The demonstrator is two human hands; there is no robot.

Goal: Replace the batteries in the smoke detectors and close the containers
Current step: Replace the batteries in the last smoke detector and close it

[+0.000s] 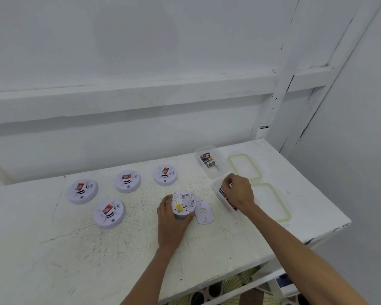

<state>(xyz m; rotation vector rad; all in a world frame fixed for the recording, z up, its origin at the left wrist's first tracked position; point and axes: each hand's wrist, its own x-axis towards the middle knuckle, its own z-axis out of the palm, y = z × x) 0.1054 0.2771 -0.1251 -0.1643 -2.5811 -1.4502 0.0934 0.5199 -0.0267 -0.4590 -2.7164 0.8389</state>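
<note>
My left hand (171, 219) grips an upturned white smoke detector (183, 205) with its open battery bay facing up. Its loose back cover (204, 211) lies on the table just to the right. My right hand (239, 193) reaches into the near clear container (218, 191) and pinches a small battery (229, 185) between its fingertips. More batteries lie in that container under the hand. The far clear container (209, 161) holds several batteries. Several other smoke detectors with red labels sit face up on the left, among them a detector (82, 191), a detector (109, 213) and a detector (165, 175).
Two clear lids with green rims lie flat to the right of the containers, the far lid (244, 166) and the near lid (271, 202). The white table (207, 249) ends close on the right and front. White walls stand behind and to the right.
</note>
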